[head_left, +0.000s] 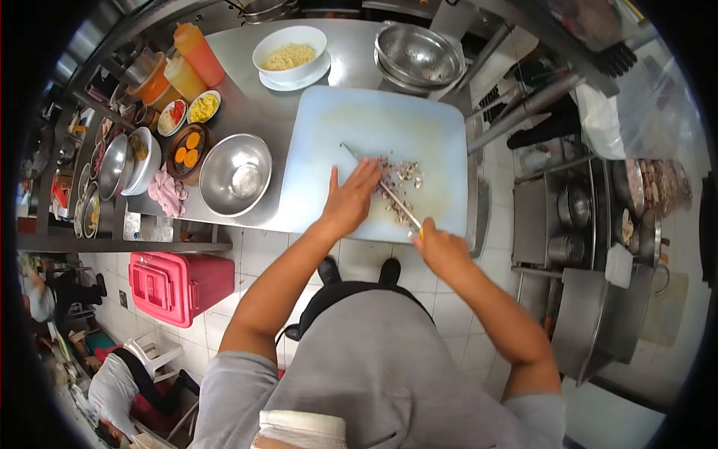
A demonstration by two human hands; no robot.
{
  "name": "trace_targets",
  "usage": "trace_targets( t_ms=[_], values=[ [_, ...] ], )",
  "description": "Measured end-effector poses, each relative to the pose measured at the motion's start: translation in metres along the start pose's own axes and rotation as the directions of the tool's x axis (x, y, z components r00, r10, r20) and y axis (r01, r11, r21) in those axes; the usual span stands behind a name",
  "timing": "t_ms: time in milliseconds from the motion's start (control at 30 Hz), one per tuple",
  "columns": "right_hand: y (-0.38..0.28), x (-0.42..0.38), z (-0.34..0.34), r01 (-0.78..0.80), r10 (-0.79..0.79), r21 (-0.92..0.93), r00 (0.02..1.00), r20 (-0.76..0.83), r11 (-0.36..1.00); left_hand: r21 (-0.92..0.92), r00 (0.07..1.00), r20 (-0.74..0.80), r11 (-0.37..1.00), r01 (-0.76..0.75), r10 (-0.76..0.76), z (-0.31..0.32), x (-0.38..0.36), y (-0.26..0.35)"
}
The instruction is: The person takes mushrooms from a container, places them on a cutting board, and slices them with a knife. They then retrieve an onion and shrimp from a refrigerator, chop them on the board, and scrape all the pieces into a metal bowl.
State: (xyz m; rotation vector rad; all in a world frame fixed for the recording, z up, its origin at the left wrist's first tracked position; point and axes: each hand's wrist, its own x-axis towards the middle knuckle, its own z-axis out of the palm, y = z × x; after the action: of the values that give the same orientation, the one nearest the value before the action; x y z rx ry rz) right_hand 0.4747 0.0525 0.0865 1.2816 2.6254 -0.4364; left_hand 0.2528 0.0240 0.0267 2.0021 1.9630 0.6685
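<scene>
A knife (401,202) lies slantwise over a pale blue cutting board (329,112). My right hand (443,247) is closed round its yellow handle at the board's near edge. Stretched out with the thumb apart, my left hand (351,196) rests its fingertips on or right beside the blade's far part; the exact contact is hidden. Small chopped pieces, pale and dark brown (408,173), are scattered on both sides of the blade. What food they are I cannot make out.
Left of the board stand a steel bowl (235,175), a dish with orange slices (187,150) and a pink cloth (168,191). Behind are a bowl of noodles (290,57) and a colander (419,54). A red bin (182,288) and another person (120,389) are at lower left.
</scene>
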Motion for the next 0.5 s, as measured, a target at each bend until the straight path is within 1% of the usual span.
trace_targets(
  t_ms=[33, 100, 167, 233, 267, 333, 367, 433, 467, 500],
  values=[
    [-0.003, -0.009, -0.003, -0.012, 0.011, 0.008, 1.000, 0.013, 1.000, 0.014, 1.000, 0.019, 1.000, -0.004, 0.003, -0.001, -0.002, 0.002],
    [-0.005, -0.008, -0.022, -0.004, 0.004, 0.020, 0.999, 0.036, 1.000, 0.037, 1.000, 0.008, 0.999, -0.009, 0.009, -0.003, 0.004, 0.000],
    [-0.007, -0.005, -0.011, -0.017, 0.016, 0.025, 0.999, 0.044, 1.000, 0.020, 1.000, 0.010, 1.000, 0.003, -0.003, 0.000, 0.000, -0.001],
    [-0.009, 0.003, -0.007, -0.047, 0.046, 0.027, 0.998, 0.048, 0.999, 0.056, 1.000, -0.020, 0.998, 0.004, -0.003, -0.004, 0.009, -0.006],
    [-0.009, -0.005, -0.004, -0.058, 0.055, 0.040, 0.996, 0.063, 0.998, 0.070, 1.000, -0.009, 0.998, 0.005, -0.004, -0.001, 0.002, -0.003],
    [-0.007, 0.002, -0.024, -0.021, 0.020, 0.017, 0.997, 0.076, 1.000, 0.065, 1.000, 0.010, 0.998, 0.002, -0.002, -0.006, 0.004, -0.003],
    [-0.005, 0.002, -0.017, -0.017, 0.016, 0.014, 0.997, 0.073, 1.000, 0.055, 0.999, 0.035, 0.998, 0.011, -0.013, -0.008, 0.001, -0.001],
    [0.000, 0.008, 0.004, -0.036, 0.032, 0.034, 0.994, 0.105, 0.999, 0.070, 0.999, 0.023, 0.997, 0.024, -0.025, -0.006, 0.002, -0.001],
    [0.007, 0.008, 0.006, 0.001, -0.002, 0.014, 1.000, 0.012, 1.000, 0.081, 0.999, 0.034, 0.996, 0.038, -0.041, -0.004, -0.001, -0.003],
    [0.010, 0.000, 0.006, -0.014, 0.014, 0.029, 1.000, 0.023, 0.999, 0.079, 0.998, 0.057, 0.996, 0.030, -0.035, -0.005, -0.008, 0.000]
  ],
)
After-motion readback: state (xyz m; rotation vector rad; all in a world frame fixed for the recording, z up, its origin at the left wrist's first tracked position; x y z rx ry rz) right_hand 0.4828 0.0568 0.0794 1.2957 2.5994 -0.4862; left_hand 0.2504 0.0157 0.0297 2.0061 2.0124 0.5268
